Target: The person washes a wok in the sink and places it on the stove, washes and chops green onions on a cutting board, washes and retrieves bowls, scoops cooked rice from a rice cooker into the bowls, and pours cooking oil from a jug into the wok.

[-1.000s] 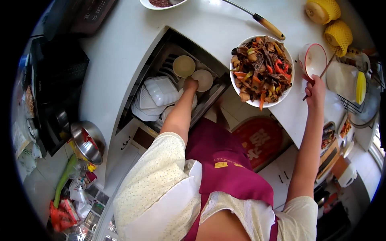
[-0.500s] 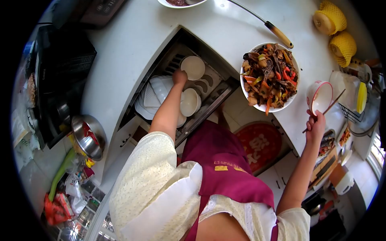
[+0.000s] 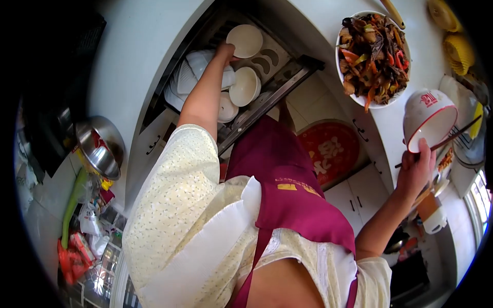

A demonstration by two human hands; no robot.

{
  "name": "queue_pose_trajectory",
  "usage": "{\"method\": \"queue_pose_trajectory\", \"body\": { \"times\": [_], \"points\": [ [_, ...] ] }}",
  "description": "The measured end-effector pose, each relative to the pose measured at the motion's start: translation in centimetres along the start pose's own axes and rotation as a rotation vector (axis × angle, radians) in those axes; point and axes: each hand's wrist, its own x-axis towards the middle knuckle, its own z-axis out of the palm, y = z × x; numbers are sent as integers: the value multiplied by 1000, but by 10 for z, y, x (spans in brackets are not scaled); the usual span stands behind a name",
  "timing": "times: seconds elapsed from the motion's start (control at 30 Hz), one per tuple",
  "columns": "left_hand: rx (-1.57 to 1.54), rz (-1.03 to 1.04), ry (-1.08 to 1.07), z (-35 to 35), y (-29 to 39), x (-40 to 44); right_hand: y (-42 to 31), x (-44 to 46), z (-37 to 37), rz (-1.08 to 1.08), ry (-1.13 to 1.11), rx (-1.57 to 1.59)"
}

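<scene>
1. In the drawer (image 3: 269,102), the fingers of our left hand (image 3: 225,52) curl at a pale bowl (image 3: 245,41); we cannot tell how firmly.
2. Our right hand (image 3: 415,172), fingers closed, holds chopsticks (image 3: 454,137) and a red-rimmed bowl (image 3: 426,115) near the food (image 3: 375,56).

A: Hands?
B: Two: left hand (image 3: 224,52), right hand (image 3: 417,172).
A: Pale round bowls (image 3: 245,41) in the drawer (image 3: 272,103)?
B: Three visible. White dishes (image 3: 184,82) piled beside; number not resolvable.
A: Bowls elsewhere?
B: One red-rimmed bowl (image 3: 423,110), one large food bowl (image 3: 385,104), one steel bowl (image 3: 115,139).
A: Chopsticks (image 3: 456,133)?
B: At least one; exact count unclear.
A: Yellow netted items (image 3: 458,54)?
B: Two.
A: Red mats (image 3: 328,151)?
B: One.
</scene>
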Motion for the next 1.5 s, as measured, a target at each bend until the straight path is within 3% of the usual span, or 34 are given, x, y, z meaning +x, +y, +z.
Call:
{"method": "queue_pose_trajectory", "body": {
  "times": [0.07, 0.17, 0.27, 0.33, 0.4, 0.47, 0.57, 0.67, 0.73, 0.77, 0.87, 0.9, 1.0, 1.07, 1.1, 1.2, 1.33, 1.5],
  "points": [
    [16, 83, -43, 1, 29, -45, -10, -33, 63, 30, 53, -15],
    [22, 141, -51, 7, 46, -137, 18, -46, 98, 177, -436, -103],
    [83, 169, -70, 2, 48, -187, 53, -65, 155, -26, -697, -207],
    [-118, 179, -248, -7, 42, -209, 65, -76, 175, -171, -736, -318],
    [-97, 227, -335, -11, 63, -255, 59, -92, 183, -252, -752, -401],
    [-165, 192, -275, -19, 64, -277, 58, -100, 185, -280, -777, -485],
    [-242, 300, -288, -26, 64, -300, 62, -111, 182, -462, -753, -528],
    [-203, 358, -387, -20, 80, -329, 36, -114, 152, -430, -827, -513],
    [-150, 368, -344, -31, 66, -324, 9, -105, 119, -396, -638, -394],
    [-174, 339, -359, -35, 63, -325, 21, -86, 104, -519, -381, -245],
    [-118, 285, -370, -32, 60, -334, 40, -19, 31, -379, 36, -335],
    [-82, 228, -382, -28, 61, -342, 65, 12, 10, -254, 50, -493],
    [47, 166, -414, 2, 71, -376, 91, 64, -24, -201, 40, -554],
    [115, 167, -523, 16, 61, -370, 93, 65, -34, -276, 165, -560],
    [183, 170, -540, 27, 59, -373, 97, 61, -39, -411, 243, -542],
    [324, 217, -689, 74, 48, -388, 95, 1, -74, -395, 74, -254],
    [555, 308, -811, 158, 17, -422, 143, -119, -136, -77, -372, 50],
    [943, 299, -1026, 287, -75, -521, 208, -265, -255, 158, -335, 321]
  ]
}}
